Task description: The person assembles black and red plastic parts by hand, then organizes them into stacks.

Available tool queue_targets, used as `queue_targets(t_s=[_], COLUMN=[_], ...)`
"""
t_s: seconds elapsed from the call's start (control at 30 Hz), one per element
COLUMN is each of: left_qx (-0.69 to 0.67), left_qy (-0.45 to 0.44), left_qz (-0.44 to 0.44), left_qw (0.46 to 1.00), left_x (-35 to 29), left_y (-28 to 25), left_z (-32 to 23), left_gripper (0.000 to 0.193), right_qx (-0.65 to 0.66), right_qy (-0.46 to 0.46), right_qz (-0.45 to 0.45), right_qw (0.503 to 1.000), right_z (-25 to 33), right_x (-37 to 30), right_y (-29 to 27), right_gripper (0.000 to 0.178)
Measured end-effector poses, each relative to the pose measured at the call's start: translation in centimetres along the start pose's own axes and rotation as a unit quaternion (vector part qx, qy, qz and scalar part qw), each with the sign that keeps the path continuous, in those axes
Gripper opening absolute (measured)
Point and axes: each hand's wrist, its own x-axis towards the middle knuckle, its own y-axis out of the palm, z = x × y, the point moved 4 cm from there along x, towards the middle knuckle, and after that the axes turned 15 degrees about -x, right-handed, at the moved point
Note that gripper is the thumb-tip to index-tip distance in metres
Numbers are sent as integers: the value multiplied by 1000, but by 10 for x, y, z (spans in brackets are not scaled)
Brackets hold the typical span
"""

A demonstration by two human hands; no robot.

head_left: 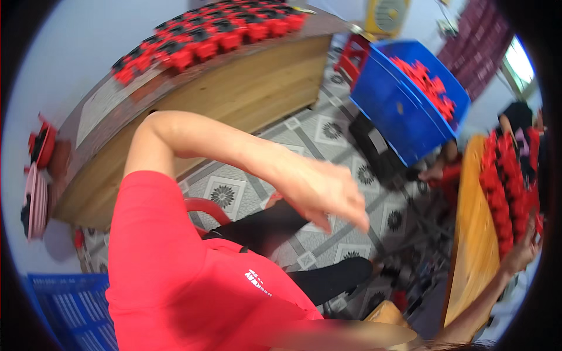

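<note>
My left hand (328,190) is in mid-air over the tiled floor, its arm bent at the elbow below a red short sleeve. The hand is blurred, but the thumb stands apart from the fingers and nothing shows in it. At the far right, my right hand (523,253) reaches to the near end of rows of red parts (504,193) on a wooden table (468,245). Its fingers point up beside the red pieces. Blur and the picture's rim hide whether it grips one.
Red-and-black parts (216,35) stand in rows on a long wooden counter (246,96). A blue bin (386,99) holds loose red pieces (424,85), above a black crate (374,149). Another person (515,117) is behind the table. A red stool (353,58) and yellow speaker (386,17) stand farther back.
</note>
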Motion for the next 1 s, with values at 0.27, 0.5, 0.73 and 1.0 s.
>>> queue_targets(t_s=[0.27,0.5,0.73,1.0], left_qx=[155,206,170,227], left_qy=[-26,-107,-92,151], left_qz=[127,24,82,309], left_qw=[979,972,978,911], left_x=[-141,-215,-221,-83], left_y=[47,45,28,29], left_z=[-101,-134,-138,-143], left_gripper=[27,38,48,58], right_qx=[444,372,280,36], right_qy=[-143,-205,-255,-123], right_qz=[265,208,125,219], right_qw=[844,881,917,967], right_z=[591,829,799,475], right_x=[-109,-169,-176,-174], right_y=[286,407,385,257], right_gripper=[70,74,65,28])
